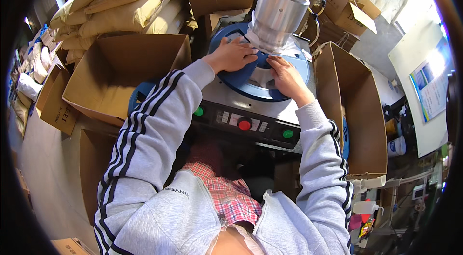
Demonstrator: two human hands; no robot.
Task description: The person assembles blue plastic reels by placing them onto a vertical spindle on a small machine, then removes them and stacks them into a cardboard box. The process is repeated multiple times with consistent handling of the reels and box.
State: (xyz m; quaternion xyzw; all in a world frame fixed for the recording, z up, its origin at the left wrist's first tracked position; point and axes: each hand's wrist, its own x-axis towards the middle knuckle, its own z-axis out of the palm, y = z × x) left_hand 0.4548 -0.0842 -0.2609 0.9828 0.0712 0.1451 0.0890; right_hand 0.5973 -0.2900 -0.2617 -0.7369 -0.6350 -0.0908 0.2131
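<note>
A blue plastic reel (260, 92) with cut-out openings lies flat on the pale table of a press machine. Above its middle stands the machine's thick silver metal cylinder (280, 13), with whitish film-like material around its lower end. My left hand (231, 56) rests on the reel's left side, fingers spread and reaching toward the hub. On the right, my right hand (289, 79) lies over the reel with its fingers stretched to the hub, close under the cylinder. Neither hand is wrapped around anything. The far part of the reel is hidden behind the cylinder.
On the machine's front panel are a red button (244, 124) and two green buttons (288, 134). An open cardboard box (128, 62) stands at left, with blue plastic beside it; another box (361, 115) stands at right. Stacked tan sacks (125, 4) rise behind.
</note>
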